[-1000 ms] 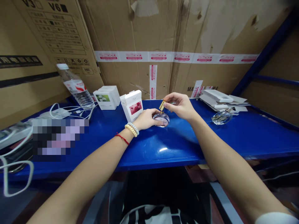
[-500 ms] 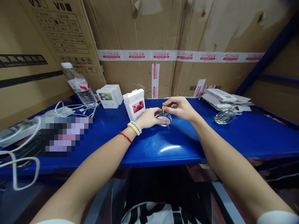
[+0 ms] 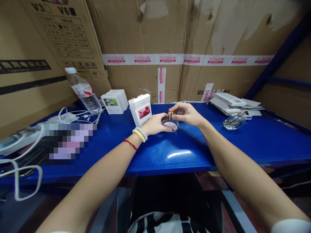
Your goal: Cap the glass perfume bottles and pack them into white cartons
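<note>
A round glass perfume bottle (image 3: pixel 170 124) with pinkish liquid stands on the blue table (image 3: pixel 184 145). My left hand (image 3: pixel 154 124) is closed round its left side and steadies it. My right hand (image 3: pixel 188 113) pinches the gold cap (image 3: pixel 170 114) sitting on the bottle's neck. An open white box with a pink flower picture (image 3: pixel 141 109) stands just left of my left hand. A second clear glass bottle (image 3: pixel 233 122) lies on the table to the right, apart from both hands.
White boxes with a green picture (image 3: pixel 113 101) and a plastic water bottle (image 3: pixel 84 91) stand at the back left. White cables (image 3: pixel 73 115) trail at the left. Flat white cartons (image 3: pixel 230 102) are stacked at the back right. Cardboard walls (image 3: pixel 170 38) close off the rear.
My right hand has brought the gold cap down from above the bottle onto its neck. My left hand has kept its hold on the bottle.
</note>
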{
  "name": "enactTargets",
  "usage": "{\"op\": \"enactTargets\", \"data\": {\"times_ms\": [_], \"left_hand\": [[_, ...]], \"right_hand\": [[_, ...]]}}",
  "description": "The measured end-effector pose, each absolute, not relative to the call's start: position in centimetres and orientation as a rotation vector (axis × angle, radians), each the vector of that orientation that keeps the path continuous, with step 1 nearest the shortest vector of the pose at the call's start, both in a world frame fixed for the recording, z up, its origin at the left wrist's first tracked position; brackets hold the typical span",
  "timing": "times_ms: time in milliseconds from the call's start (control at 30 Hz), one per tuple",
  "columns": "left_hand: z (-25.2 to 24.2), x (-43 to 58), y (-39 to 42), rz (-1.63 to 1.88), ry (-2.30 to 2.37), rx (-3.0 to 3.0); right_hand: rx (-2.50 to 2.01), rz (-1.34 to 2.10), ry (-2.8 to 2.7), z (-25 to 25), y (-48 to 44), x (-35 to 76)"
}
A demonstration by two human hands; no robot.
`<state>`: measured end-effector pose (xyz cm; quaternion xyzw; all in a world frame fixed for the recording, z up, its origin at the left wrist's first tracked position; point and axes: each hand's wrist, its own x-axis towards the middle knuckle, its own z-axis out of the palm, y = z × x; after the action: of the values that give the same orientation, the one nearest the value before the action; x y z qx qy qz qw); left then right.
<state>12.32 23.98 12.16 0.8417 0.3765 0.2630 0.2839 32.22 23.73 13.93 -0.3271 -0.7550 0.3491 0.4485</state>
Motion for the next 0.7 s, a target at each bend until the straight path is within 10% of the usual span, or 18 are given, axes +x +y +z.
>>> {"op": "enactTargets", "data": {"times_ms": [400,700], "left_hand": [[12.5,12.0,23.3,0.766,1.096,2.706],[16.3,8.8,22.5,2.462,0.862,2.443]], "right_hand": [[-1.144,0.656,-2.262,14.6,23.1,32.4],[-1.460,0.900,-2.118,16.7,22.9,37.0]]}}
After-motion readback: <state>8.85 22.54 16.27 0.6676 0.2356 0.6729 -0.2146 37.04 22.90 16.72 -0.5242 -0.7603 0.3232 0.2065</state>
